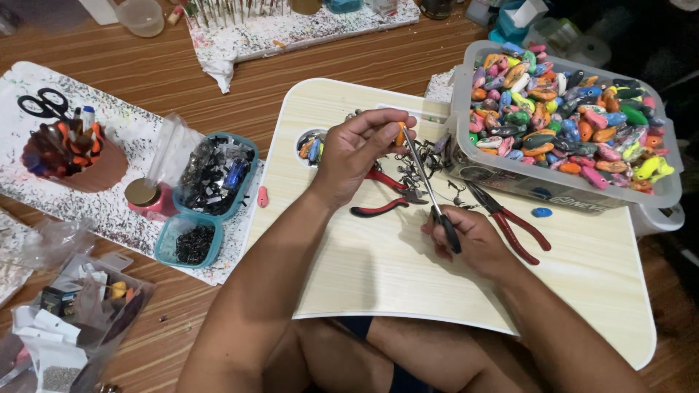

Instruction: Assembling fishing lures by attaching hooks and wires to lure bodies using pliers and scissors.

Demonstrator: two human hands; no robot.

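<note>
Near the centre of the frame, the left hand (pixel 354 151) pinches a small orange piece (pixel 400 135) between thumb and fingertips, the other fingers curled close. Just below and to the right, the right hand (pixel 466 236) closes its fingers around the dark handle of a slender metal tool (pixel 426 182) — its shaft slants up to meet the orange piece. Both hands hover over a pale wooden lap table (pixel 378 269). Red-handled pliers (pixel 510 222) lie just right of the right hand, another red-handled pair (pixel 382 200) under the left wrist. At upper right stands a clear tub (pixel 568 193) heaped with colourful painted pieces — at left, a teal container (pixel 215 175) of dark parts.
</note>
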